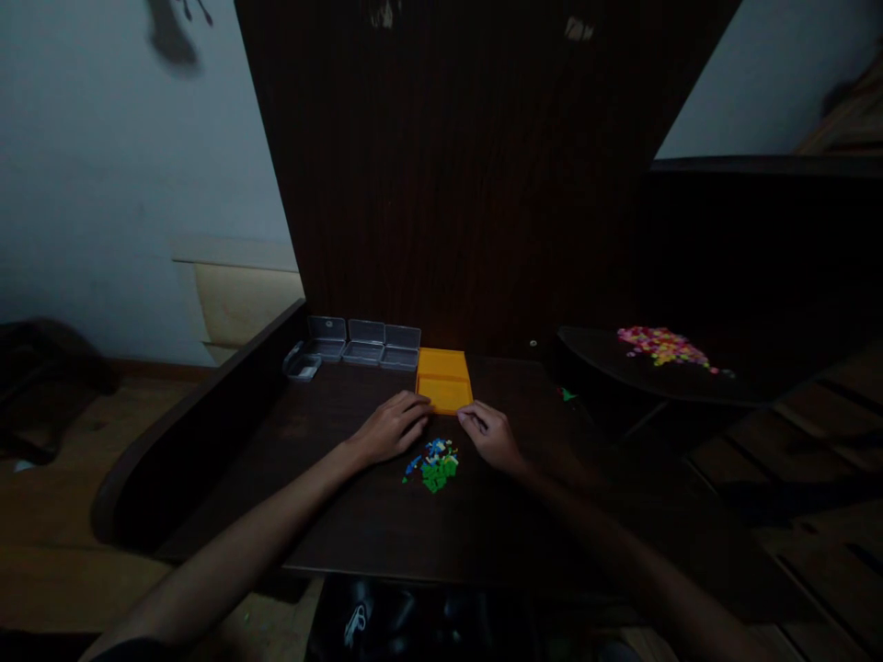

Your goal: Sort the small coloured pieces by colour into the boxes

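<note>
A yellow plastic box (445, 393) with its lid raised at the back stands on the dark table. My left hand (392, 428) rests palm down at its front left corner, fingers loosely stretched and touching or nearly touching the edge. By the front right corner is my right hand (492, 439), with thumb and fingertips pinched together; whatever may be between them is too small to make out. Between my wrists lies a loose pile of small green pieces (438, 472), with small blue and pale pieces (436, 448) at its far side.
Several clear plastic boxes (364, 353) with lids up line the table's back left, beside a smaller clear container (303, 368). On a side shelf (586, 354) at right lies a heap of pink, red and yellow pieces (663, 347). A raised wooden side (207, 414) borders the left.
</note>
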The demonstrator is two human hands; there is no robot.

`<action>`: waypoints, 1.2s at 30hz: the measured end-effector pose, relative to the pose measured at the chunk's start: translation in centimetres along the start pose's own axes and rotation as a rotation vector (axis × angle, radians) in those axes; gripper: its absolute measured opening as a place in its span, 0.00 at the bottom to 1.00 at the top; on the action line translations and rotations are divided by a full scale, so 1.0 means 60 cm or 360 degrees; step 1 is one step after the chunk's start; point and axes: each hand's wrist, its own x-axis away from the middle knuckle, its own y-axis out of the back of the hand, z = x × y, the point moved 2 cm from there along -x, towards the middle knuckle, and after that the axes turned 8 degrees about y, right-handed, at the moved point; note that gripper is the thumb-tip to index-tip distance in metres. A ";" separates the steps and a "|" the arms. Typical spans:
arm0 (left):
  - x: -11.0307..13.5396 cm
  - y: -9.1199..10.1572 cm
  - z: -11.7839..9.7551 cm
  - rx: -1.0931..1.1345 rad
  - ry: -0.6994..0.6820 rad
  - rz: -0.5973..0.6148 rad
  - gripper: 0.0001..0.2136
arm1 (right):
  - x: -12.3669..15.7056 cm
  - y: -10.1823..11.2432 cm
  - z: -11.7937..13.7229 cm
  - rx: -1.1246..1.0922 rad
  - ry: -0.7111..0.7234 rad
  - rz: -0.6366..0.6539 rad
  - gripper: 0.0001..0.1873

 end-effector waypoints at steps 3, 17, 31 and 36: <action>0.011 -0.004 -0.034 0.0092 -0.0078 0.0139 0.14 | 0.003 0.007 -0.003 -0.0001 -0.0026 -0.0113 0.14; -0.005 -0.055 -0.090 0.0084 -0.0314 0.0754 0.32 | -0.001 0.019 -0.031 -0.0060 -0.0267 -0.0318 0.15; 0.006 -0.050 -0.066 0.0046 -0.0343 0.0733 0.32 | -0.001 0.019 -0.035 -0.0120 -0.0332 -0.0334 0.15; -0.004 -0.064 -0.074 0.0020 -0.0372 0.0739 0.33 | -0.002 0.019 -0.035 -0.0131 -0.0338 -0.0341 0.14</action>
